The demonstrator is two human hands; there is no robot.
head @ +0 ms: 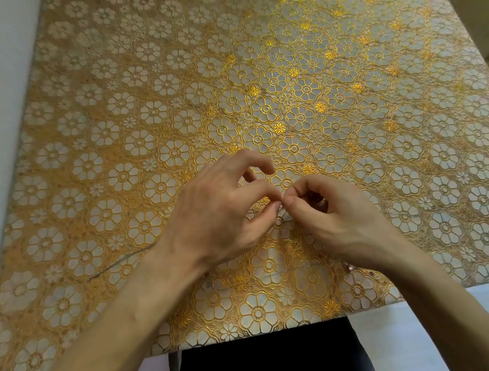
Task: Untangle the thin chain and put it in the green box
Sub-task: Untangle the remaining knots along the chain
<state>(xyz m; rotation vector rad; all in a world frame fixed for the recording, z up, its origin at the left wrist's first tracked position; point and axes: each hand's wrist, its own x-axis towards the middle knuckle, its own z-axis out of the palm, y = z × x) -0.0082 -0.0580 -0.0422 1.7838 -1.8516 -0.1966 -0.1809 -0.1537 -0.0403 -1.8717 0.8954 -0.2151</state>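
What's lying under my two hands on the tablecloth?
The thin chain trails out past the left hand and right hand on the flowered cloth; its middle is covered.

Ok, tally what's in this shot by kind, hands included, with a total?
Bare hands: 2, left hand and right hand
Thin silver metal chain: 1
Gold floral lace tablecloth: 1
Total: 4

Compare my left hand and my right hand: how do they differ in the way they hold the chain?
The left hand has one finger lifted and arched clear of the pinch, while the right hand has all its fingers curled in. Beyond the left hand the chain trails on a slant toward the near table edge; beyond the right hand it runs nearly level. Both pinch the chain at one spot, almost touching each other, above the flowered tablecloth.
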